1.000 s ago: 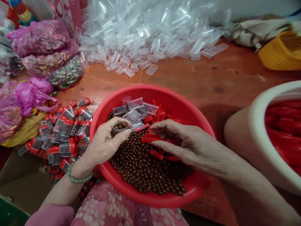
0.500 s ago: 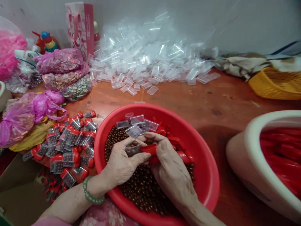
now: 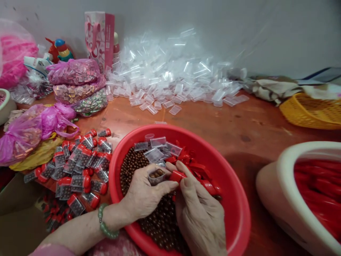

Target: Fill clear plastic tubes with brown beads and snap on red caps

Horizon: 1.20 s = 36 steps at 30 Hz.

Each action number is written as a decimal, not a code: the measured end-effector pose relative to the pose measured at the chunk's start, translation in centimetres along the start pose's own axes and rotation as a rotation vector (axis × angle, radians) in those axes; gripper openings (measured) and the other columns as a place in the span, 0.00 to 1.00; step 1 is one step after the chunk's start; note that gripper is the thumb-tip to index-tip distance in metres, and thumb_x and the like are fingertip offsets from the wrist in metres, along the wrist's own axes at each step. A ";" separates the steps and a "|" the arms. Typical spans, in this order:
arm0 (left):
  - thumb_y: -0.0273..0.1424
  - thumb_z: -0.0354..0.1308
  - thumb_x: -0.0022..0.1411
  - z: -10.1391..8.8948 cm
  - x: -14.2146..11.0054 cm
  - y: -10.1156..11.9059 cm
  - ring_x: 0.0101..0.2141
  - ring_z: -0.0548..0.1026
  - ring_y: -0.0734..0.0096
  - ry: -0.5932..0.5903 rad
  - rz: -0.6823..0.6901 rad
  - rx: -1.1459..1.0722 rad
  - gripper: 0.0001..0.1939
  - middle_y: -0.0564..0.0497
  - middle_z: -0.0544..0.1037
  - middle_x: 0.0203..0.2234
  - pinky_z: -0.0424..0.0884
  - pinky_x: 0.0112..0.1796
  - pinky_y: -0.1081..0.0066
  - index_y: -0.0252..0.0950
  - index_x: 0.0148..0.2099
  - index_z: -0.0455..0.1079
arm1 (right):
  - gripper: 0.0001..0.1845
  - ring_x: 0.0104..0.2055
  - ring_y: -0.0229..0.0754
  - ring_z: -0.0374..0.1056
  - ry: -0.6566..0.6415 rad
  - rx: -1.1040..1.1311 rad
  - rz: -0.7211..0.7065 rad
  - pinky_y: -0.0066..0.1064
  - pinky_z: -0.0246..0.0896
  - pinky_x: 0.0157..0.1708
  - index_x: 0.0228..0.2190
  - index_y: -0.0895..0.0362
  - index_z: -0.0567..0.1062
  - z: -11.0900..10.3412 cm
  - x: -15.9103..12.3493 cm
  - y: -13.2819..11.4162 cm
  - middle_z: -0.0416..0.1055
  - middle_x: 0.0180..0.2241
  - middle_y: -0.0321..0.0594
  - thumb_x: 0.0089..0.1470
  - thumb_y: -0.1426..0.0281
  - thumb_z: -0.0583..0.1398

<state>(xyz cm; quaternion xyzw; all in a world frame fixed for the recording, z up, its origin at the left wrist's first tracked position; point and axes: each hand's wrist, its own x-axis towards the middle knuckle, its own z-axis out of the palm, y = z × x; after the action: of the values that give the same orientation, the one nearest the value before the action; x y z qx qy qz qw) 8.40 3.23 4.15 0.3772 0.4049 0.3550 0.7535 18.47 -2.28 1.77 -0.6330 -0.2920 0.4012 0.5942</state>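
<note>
Over a red basin [image 3: 241, 217], my left hand [image 3: 142, 193] is closed round a small clear plastic case [image 3: 154, 179] whose open top shows brown beads inside. Close beside it, my right hand [image 3: 195, 204] pinches a red plastic cap [image 3: 177, 176] between thumb and fingers. The cap is near the case's mouth, apart from it or barely touching; I cannot tell which. Brown beads [image 3: 162, 227] fill much of the basin. Several empty clear cases [image 3: 154, 155] lie on the beads at the back, and more red caps [image 3: 195, 169] lie at the right.
Filled, red-capped cases [image 3: 80, 160] are piled left of the basin, above a cardboard box [image 3: 18, 213]. Loose clear cases [image 3: 165, 81] heap against the wall. Pink bags [image 3: 74, 73] stand at left, a white tub [image 3: 271, 177] of red parts at right, a yellow basket [image 3: 309, 115] behind it.
The view has tilted slightly, so the surroundings sit lower. My right hand has turned the red cap and shifted its fingers on it. My left hand keeps hold of the bead-filled case.
</note>
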 end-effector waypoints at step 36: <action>0.43 0.70 0.47 -2.5 0.6 -0.7 0.26 0.76 0.75 -0.464 -0.341 -0.174 0.20 0.49 0.77 0.25 0.73 0.31 0.76 0.30 0.33 0.75 | 0.07 0.37 0.44 0.76 -0.603 -0.455 -0.552 0.34 0.74 0.37 0.37 0.48 0.79 -2.6 5.8 -4.3 0.79 0.35 0.39 0.55 0.68 0.62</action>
<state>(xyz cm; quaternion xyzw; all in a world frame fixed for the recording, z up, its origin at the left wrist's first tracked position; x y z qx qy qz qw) 6.60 4.09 2.39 0.3086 0.2475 0.1608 0.9042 24.10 1.77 5.00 -0.5009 -0.6896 0.3202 0.4135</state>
